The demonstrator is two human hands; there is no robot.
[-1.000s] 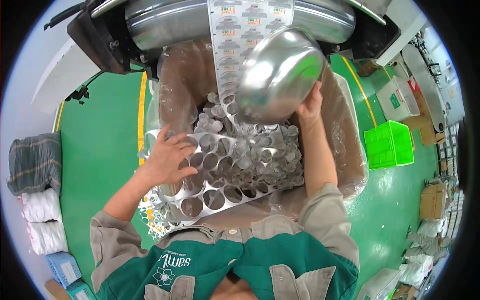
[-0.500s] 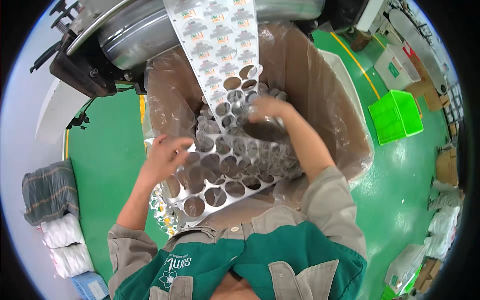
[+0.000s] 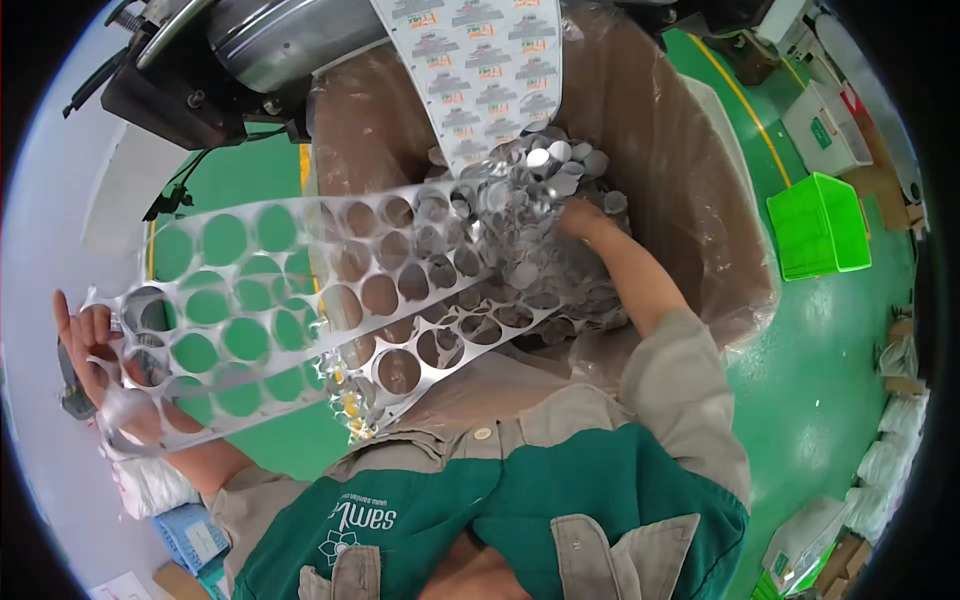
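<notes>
My left hand [image 3: 92, 345] is far out at the left, its fingers closed on the end of a punched foil strip [image 3: 335, 345]. Rows of round holes run through the strip, which stretches from that hand across to a heap of silvery foil discs [image 3: 535, 245]. My right hand [image 3: 582, 220] reaches into the right side of this heap, its fingers hidden among the discs. A printed foil web [image 3: 485, 75] hangs down from above to the heap. Below the stretched strip, another punched foil strip [image 3: 462, 365] slants over the near edge of the brown box.
The deep brown box [image 3: 690, 220], lined with clear plastic, surrounds the heap. A metal roller [image 3: 295, 40] on a dark machine frame stands at the upper left. On the green floor to the right are a bright green crate [image 3: 820, 225] and a white bin [image 3: 825, 130].
My left hand has moved far to the left, drawing the punched strip out past the box. My right hand stays over the box, now deeper among the discs. The view has shifted slightly.
</notes>
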